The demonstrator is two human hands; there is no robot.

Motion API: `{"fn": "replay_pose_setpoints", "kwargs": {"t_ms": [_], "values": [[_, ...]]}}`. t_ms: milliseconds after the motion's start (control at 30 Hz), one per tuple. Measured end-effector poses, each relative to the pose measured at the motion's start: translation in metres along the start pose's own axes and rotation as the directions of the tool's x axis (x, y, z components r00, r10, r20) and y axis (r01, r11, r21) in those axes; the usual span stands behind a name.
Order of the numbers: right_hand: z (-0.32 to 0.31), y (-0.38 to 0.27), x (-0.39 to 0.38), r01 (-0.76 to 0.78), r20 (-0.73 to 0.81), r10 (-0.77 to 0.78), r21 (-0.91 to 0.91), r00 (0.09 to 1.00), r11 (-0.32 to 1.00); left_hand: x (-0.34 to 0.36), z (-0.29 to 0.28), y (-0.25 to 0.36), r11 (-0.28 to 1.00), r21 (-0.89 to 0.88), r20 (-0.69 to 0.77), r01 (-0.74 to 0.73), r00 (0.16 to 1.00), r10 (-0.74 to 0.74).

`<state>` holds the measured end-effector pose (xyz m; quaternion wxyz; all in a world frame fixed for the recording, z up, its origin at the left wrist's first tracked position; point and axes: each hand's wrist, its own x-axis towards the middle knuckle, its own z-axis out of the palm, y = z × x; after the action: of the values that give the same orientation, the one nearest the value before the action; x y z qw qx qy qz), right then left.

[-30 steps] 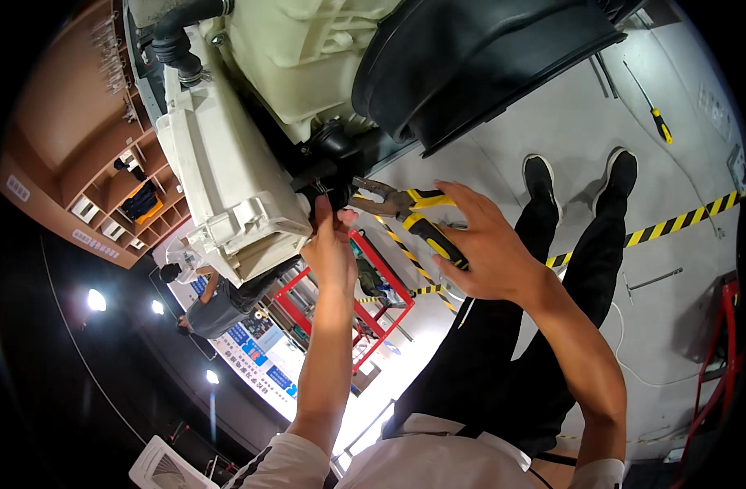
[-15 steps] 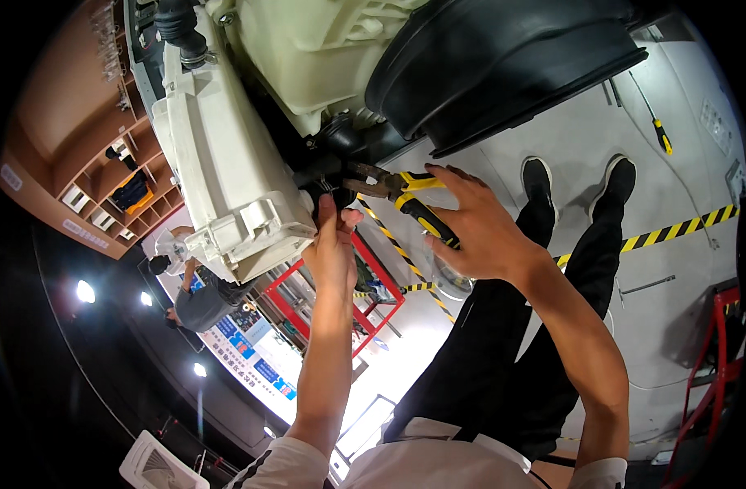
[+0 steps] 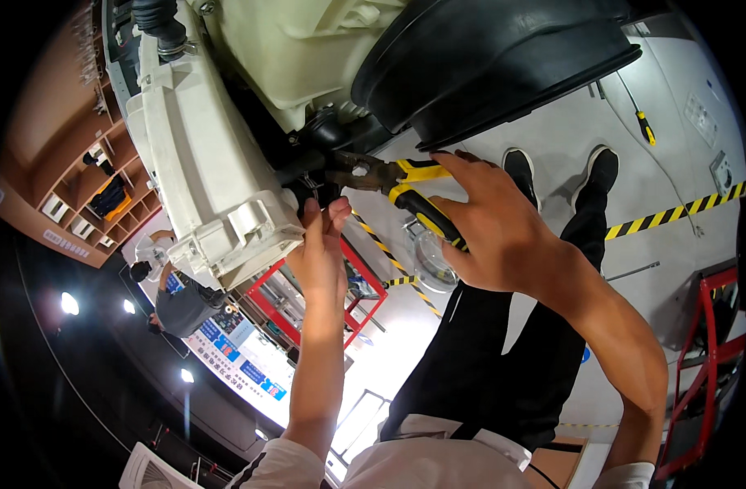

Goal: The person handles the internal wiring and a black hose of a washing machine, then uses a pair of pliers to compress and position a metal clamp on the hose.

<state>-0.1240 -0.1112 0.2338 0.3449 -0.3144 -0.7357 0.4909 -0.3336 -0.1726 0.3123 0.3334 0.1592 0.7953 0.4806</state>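
Observation:
My right hand (image 3: pixel 503 236) grips yellow-and-black pliers (image 3: pixel 426 213), their metal jaws up against a black hose fitting (image 3: pixel 301 171) beside a white plastic housing (image 3: pixel 189 138). My left hand (image 3: pixel 319 257) reaches up to the lower end of that housing, thumb and fingers bent by the dark fitting; whatever they hold is hard to make out. Above are a cream plastic tub (image 3: pixel 291 45) and a large black rubber part (image 3: pixel 487 65). A corrugated black hose (image 3: pixel 159 23) runs at the housing's top.
A yellow-handled screwdriver (image 3: pixel 646 130) lies on the floor (image 3: pixel 674 236), with hazard tape, a cable and a metal rod. A clear round cover (image 3: pixel 428 261) is near a red frame (image 3: pixel 279 306). Two people (image 3: pixel 181 306) work at lower left by wooden shelving (image 3: pixel 75 208). Another red frame (image 3: pixel 707 359) stands at right.
The view has shifted, carrying the appliance a little leftward in the picture. The pliers sit higher, their jaws closer in at the fitting, and my left fingers have drawn slightly lower from it.

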Motion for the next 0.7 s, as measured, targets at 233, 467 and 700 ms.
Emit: {"fn": "replay_pose_setpoints", "kwargs": {"t_ms": [233, 467, 700], "values": [[0.005, -0.011, -0.007, -0.150, 0.147, 0.154, -0.042, 0.977, 0.988, -0.039, 0.015, 0.005, 0.999, 0.045, -0.006, -0.014, 1.000, 0.015], [0.002, -0.032, 0.003, -0.154, 0.267, 0.222, -0.252, 0.938, 0.955, -0.069, 0.026, -0.005, 0.908, -0.041, 0.326, 0.416, 0.865, -0.382], [-0.007, -0.044, 0.009, -0.128, 0.257, 0.234, -0.370, 0.938, 0.920, -0.063, 0.039, 0.006, 0.875, 0.058, 0.302, 0.480, 0.827, -0.474]]}}
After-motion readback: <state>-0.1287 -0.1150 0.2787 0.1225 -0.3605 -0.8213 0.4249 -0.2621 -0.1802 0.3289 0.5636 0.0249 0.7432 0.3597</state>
